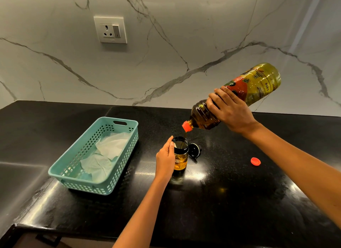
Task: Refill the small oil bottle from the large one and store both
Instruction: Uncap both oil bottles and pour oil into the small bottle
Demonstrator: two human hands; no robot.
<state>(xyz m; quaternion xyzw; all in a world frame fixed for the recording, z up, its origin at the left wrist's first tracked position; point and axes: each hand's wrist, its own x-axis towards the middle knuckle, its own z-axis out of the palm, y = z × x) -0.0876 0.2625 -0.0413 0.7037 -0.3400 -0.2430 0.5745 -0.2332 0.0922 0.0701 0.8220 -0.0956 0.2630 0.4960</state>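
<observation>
1. Head view, right hand (230, 111): fingers curled round tilted large oil bottle (249, 89), pouring into small oil bottle (181, 155) upright on black counter (221, 201).
2. Left hand (165, 159): wrapped round small oil bottle, hiding its left side.
3. Just right: black lid (194, 150); farther, red cap (255, 162).
4. Left: teal basket (55, 171) holding paper (110, 146).

Countertop (230, 201): black polished stone, finely speckled, high gloss, with bright reflections.
Wall (184, 35): white grey-veined marble-look slab, smooth, low sheen.
Basket (55, 171): teal perforated plastic, satin.
Liner (112, 146): white crumpled paper, matt.
Large bottle (258, 85): clear glossy plastic, printed film label.
Small bottle (181, 162): transparent; glass or plastic not discernible.
Red cap (255, 161): ridged plastic.
</observation>
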